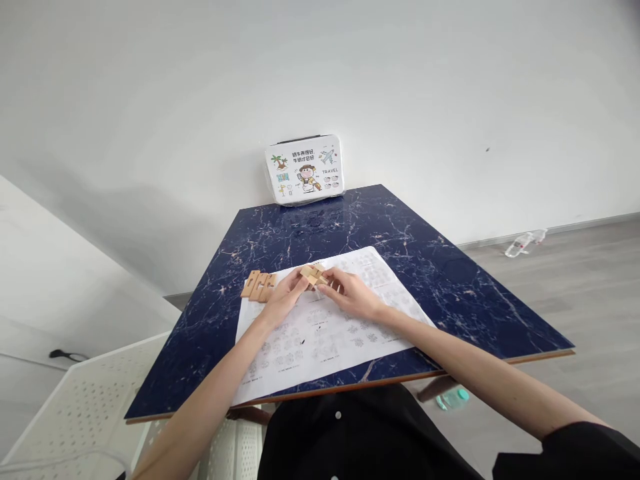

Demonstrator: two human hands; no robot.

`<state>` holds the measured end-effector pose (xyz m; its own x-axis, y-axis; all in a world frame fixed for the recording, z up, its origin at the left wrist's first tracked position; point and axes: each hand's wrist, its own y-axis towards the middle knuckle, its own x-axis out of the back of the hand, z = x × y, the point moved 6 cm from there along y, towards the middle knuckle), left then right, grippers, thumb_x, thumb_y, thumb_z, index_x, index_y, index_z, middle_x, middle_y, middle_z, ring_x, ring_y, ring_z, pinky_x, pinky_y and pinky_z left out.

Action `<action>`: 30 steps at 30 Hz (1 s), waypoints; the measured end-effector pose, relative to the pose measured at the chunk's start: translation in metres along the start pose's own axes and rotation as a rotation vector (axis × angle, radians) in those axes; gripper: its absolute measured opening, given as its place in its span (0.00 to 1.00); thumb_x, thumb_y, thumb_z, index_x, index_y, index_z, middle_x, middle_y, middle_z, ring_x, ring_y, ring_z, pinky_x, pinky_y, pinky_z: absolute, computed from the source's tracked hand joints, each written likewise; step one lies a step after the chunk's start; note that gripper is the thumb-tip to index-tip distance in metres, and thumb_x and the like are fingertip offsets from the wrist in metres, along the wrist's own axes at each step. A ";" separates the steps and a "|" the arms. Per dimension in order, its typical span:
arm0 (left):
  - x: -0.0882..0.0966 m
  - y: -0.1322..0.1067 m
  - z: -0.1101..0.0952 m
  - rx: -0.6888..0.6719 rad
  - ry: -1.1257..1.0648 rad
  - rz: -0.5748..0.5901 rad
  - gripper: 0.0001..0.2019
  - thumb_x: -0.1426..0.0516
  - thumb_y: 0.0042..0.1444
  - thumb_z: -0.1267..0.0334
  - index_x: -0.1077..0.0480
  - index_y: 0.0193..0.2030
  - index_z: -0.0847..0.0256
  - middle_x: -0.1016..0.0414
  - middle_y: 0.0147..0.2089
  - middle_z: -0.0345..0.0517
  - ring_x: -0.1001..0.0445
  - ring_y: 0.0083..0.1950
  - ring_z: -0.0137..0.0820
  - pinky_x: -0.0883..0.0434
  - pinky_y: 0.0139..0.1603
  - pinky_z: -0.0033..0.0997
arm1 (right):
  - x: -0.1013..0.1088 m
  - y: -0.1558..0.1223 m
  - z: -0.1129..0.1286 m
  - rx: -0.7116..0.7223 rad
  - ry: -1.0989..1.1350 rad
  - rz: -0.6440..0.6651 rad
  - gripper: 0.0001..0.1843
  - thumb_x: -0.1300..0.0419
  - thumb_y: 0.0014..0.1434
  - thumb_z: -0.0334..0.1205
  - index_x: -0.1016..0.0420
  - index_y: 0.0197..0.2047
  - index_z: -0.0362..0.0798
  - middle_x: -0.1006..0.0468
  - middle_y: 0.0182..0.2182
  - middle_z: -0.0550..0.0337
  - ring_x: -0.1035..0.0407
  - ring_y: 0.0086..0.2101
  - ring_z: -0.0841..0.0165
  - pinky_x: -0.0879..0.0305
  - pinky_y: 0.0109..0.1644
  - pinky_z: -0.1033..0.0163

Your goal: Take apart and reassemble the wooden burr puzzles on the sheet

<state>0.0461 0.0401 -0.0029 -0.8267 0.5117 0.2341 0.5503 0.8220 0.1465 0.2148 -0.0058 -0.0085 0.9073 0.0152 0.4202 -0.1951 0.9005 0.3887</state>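
Note:
Between my two hands is a small wooden block puzzle (313, 274) made of interlocking light-coloured pieces, held just over the printed sheet. My left hand (289, 291) is closed around its left side, thumb in front. On the right side, my right hand (351, 291) pinches it with curled fingers, which partly hide that end. Beneath both hands lies a large white instruction sheet (320, 337) with rows of small grey diagrams. Several flat wooden pieces with notches and holes (259, 285) lie left of my left hand, at the sheet's upper left edge.
The blue marble-patterned table (310, 230) has a white case with cartoon prints (305, 170) standing at its far edge against the wall. A white perforated cabinet (85, 393) is at the left. Clear plastic bottles (525, 243) lie on the floor to the right; another bottle (453, 399) is below the table.

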 end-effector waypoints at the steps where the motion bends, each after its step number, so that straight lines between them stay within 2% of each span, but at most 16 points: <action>1: 0.000 0.000 0.000 0.008 -0.010 0.003 0.33 0.41 0.63 0.34 0.28 0.65 0.56 0.20 0.58 0.54 0.22 0.57 0.44 0.27 0.60 0.44 | -0.001 0.000 0.000 -0.005 0.000 0.005 0.16 0.44 0.72 0.57 0.31 0.45 0.52 0.20 0.36 0.56 0.30 0.30 0.65 0.34 0.36 0.58; 5: 0.001 0.000 0.000 0.017 -0.061 0.010 0.32 0.33 0.58 0.42 0.29 0.64 0.57 0.23 0.63 0.56 0.25 0.64 0.47 0.29 0.65 0.47 | 0.001 0.001 0.002 -0.054 0.085 0.051 0.20 0.47 0.73 0.60 0.33 0.40 0.52 0.24 0.27 0.61 0.32 0.26 0.66 0.37 0.33 0.59; 10: 0.000 0.002 -0.002 0.000 -0.013 0.021 0.34 0.27 0.51 0.52 0.27 0.63 0.59 0.22 0.63 0.57 0.25 0.66 0.52 0.29 0.67 0.53 | 0.006 0.000 0.009 -0.077 0.147 0.056 0.23 0.50 0.74 0.61 0.36 0.35 0.53 0.30 0.22 0.65 0.37 0.23 0.67 0.39 0.33 0.58; 14: -0.003 -0.001 -0.012 -0.093 0.042 0.005 0.31 0.27 0.52 0.57 0.26 0.62 0.59 0.22 0.64 0.57 0.26 0.67 0.51 0.33 0.71 0.55 | 0.007 0.002 0.002 -0.088 0.058 0.007 0.25 0.51 0.73 0.62 0.38 0.32 0.53 0.34 0.22 0.65 0.40 0.24 0.67 0.43 0.32 0.59; 17: -0.004 -0.004 -0.019 -0.178 0.104 -0.013 0.32 0.26 0.50 0.59 0.26 0.62 0.56 0.24 0.66 0.54 0.27 0.67 0.49 0.34 0.72 0.54 | 0.005 0.003 -0.007 -0.148 0.052 0.023 0.27 0.52 0.72 0.63 0.40 0.28 0.52 0.36 0.21 0.65 0.42 0.24 0.68 0.46 0.31 0.60; 22: -0.006 -0.005 -0.022 -0.228 0.113 0.005 0.32 0.26 0.51 0.59 0.28 0.62 0.52 0.25 0.66 0.51 0.28 0.68 0.48 0.32 0.71 0.52 | 0.004 0.002 -0.010 -0.246 0.163 0.043 0.28 0.50 0.69 0.65 0.39 0.28 0.51 0.38 0.20 0.66 0.45 0.23 0.70 0.47 0.28 0.62; 30: -0.007 -0.006 -0.027 -0.234 0.248 -0.006 0.32 0.27 0.52 0.57 0.29 0.63 0.50 0.25 0.65 0.50 0.26 0.67 0.48 0.29 0.68 0.51 | 0.012 0.002 -0.003 -0.194 0.096 -0.038 0.29 0.47 0.67 0.63 0.45 0.24 0.52 0.41 0.20 0.66 0.46 0.24 0.70 0.50 0.29 0.62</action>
<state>0.0519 0.0248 0.0203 -0.7923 0.4068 0.4548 0.5811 0.7304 0.3590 0.2264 -0.0029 -0.0052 0.9457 0.0126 0.3247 -0.0931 0.9678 0.2338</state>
